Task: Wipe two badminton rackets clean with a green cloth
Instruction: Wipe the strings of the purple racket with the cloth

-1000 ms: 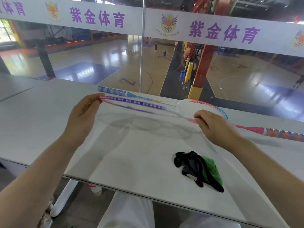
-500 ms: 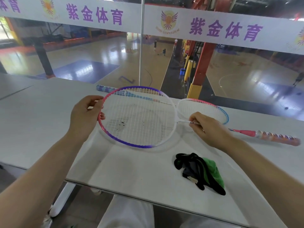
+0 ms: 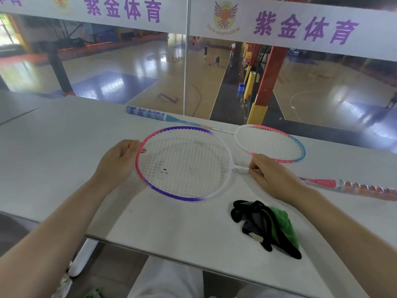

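Note:
A pink and purple racket [image 3: 184, 164] is held face up just over the grey table [image 3: 64, 147], with dark specks on its white strings. My left hand [image 3: 120, 162] pinches the left rim of its head. My right hand [image 3: 270, 179] grips its thin shaft near the throat, and its orange-wrapped handle [image 3: 365, 189] points right. A second racket [image 3: 270, 143], pink and blue, lies flat behind it, its blue-wrapped handle [image 3: 146, 112] pointing left. The green cloth [image 3: 279, 220], bunched with black trim, rests on the table near the front edge, untouched.
A glass pane with a metal post [image 3: 188, 61] rises right behind the table's far edge, overlooking a sports court. The front edge [image 3: 193, 264] runs close to my white-trousered legs [image 3: 167, 280]. A table leg [image 3: 83, 257] stands below left.
The pink and purple racket has turned from edge-on to lying face up between my hands, and it sits a little lower over the table. The cloth and the other racket stayed put.

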A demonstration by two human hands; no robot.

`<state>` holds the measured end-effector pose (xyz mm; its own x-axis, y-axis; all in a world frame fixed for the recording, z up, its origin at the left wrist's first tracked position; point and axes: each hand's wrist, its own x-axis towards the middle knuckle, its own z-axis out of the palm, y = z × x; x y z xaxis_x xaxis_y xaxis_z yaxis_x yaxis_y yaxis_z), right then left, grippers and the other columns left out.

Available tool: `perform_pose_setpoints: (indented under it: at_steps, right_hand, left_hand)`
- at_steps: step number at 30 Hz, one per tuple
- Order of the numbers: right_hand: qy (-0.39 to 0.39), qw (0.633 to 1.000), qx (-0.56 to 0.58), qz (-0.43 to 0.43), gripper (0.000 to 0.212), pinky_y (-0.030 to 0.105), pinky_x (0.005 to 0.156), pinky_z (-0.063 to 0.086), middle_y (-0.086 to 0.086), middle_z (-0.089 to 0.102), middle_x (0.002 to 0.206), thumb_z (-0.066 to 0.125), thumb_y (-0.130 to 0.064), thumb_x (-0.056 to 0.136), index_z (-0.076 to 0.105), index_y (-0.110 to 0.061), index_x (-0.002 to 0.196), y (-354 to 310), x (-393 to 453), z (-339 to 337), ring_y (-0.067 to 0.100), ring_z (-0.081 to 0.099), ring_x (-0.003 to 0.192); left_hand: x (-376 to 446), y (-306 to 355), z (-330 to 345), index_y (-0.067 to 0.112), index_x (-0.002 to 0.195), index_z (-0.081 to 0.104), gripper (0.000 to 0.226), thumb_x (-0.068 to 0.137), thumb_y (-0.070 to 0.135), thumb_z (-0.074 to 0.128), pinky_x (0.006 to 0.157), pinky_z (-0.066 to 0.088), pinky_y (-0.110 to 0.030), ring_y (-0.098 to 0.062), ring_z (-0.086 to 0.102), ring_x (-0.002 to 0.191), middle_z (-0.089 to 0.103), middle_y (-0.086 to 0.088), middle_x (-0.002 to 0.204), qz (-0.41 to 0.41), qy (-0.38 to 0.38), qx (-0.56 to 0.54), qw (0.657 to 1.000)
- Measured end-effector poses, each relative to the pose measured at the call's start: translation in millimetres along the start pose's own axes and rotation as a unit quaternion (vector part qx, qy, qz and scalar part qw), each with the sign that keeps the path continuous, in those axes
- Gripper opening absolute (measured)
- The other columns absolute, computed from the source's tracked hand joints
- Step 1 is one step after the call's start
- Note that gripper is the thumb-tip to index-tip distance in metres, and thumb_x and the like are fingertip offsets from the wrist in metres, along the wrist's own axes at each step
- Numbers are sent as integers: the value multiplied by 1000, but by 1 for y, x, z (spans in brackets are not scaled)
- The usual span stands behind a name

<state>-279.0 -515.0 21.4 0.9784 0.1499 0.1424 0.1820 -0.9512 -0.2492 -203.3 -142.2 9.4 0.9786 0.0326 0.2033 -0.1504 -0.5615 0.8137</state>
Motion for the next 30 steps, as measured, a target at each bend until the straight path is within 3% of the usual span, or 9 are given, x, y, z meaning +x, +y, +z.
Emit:
perform_pose_setpoints:
  at_steps: [2,5,8,11,22,28,30]
  right_hand:
    - [-4,1000,-5,2,11,27,66,43,-12,50,85,50,-26,99,49,-22,90,2,1,4,10,49,74]
    - [-17,1000,-11,-4,12,25,64,39,-12,50,84,51,-26,99,49,-22,88,5,1,8,9,48,73]
    - [-18,1000,-10,-6,13,26,65,39,-11,49,85,51,-26,99,48,-23,87,6,2,12,7,47,73]
    - [-12,1000,-5,-11,13,29,68,43,-12,49,86,52,-27,98,48,-25,86,8,4,15,8,47,75]
    - [-2,999,-14,-31,12,33,71,47,-14,47,86,53,-32,97,48,-28,86,15,4,20,5,46,77]
    - [17,1000,-12,-12,10,27,80,45,-13,53,100,53,-32,97,57,-27,104,12,-2,15,8,49,91]
    - [25,999,35,9,5,25,76,43,-16,54,97,53,-32,96,57,-30,99,6,-7,10,3,50,87]
  left_hand:
    - [-1,-9,-2,26,122,62,41,102,49,35,91,40,-33,-16,55,111,63,8,117,16,-56,38,998]
    - [0,-20,-5,31,138,48,75,82,74,24,109,33,-41,-19,41,134,55,8,135,67,-146,159,974]
    - [0,-23,-3,26,154,20,113,61,90,22,122,7,-38,-13,9,150,27,5,159,72,-197,270,940]
    - [-3,-25,-2,23,157,0,139,46,105,17,121,-2,-33,-10,-3,150,6,4,164,90,-231,324,913]
    - [-3,-36,0,25,157,-3,136,48,105,6,121,-5,-31,-6,-9,149,0,6,164,120,-225,362,896]
    - [-3,-41,3,23,157,-1,134,51,104,6,121,-1,-30,-7,-3,150,3,5,164,130,-207,359,901]
    - [-3,-42,3,23,157,1,133,52,103,6,121,1,-30,-8,0,150,5,6,164,133,-200,361,901]
